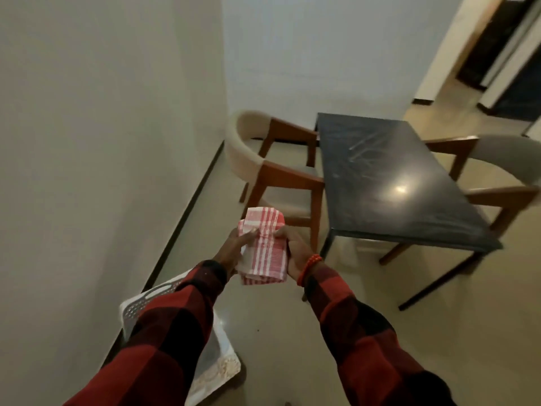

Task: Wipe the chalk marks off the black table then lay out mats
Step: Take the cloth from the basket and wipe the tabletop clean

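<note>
A folded red-and-white checked cloth point(265, 247) is held in front of me by both hands. My left hand point(234, 250) grips its left edge with the thumb on top. My right hand point(295, 250), with a red bead bracelet at the wrist, grips its right edge. The black table point(389, 197) stands ahead to the right, well beyond my hands. White chalk marks point(366, 150) streak its far half, and a lamp glare shines near its middle.
A cream chair with wooden arms point(272, 168) stands at the table's left side, and a grey one point(503, 171) at its right. A white plastic chair or basket point(216, 358) sits by the wall under my left arm. A doorway point(497, 54) opens at the far right.
</note>
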